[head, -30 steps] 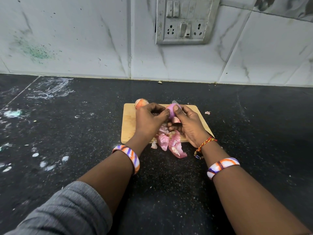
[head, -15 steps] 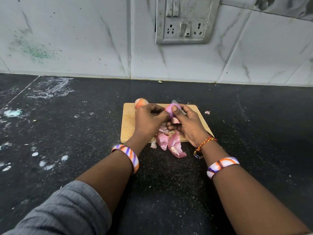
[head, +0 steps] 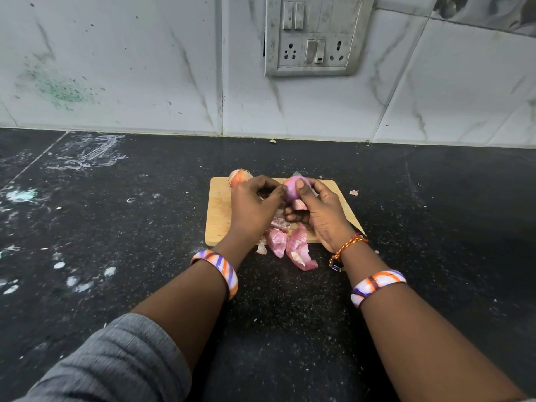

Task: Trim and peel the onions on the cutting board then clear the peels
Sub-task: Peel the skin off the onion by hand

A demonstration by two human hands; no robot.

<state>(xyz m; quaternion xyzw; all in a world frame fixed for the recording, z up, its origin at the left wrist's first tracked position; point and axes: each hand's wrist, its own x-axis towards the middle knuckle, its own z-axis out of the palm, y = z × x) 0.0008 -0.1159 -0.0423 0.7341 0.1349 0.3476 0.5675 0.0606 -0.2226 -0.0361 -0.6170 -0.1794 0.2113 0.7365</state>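
Observation:
A purple peeled onion (head: 291, 189) is held above the wooden cutting board (head: 218, 216). My right hand (head: 316, 211) grips it, thumb on top and fingers curled beneath. My left hand (head: 252, 206) pinches at the onion's left side with curled fingers. A second onion (head: 238, 178), still in orange skin, sits at the board's far left corner. Pink peels (head: 290, 243) lie heaped at the board's near edge and spill onto the counter. A knife tip (head: 295, 174) shows just behind the held onion; the rest is hidden.
The black speckled counter (head: 116, 227) carries white smears at the left. A small peel scrap (head: 353, 193) lies right of the board. A tiled wall with a switch and socket panel (head: 314, 34) stands behind.
The hands have shifted only slightly; the onion sits a little more exposed between the fingers. The peels and the second onion have stayed in place.

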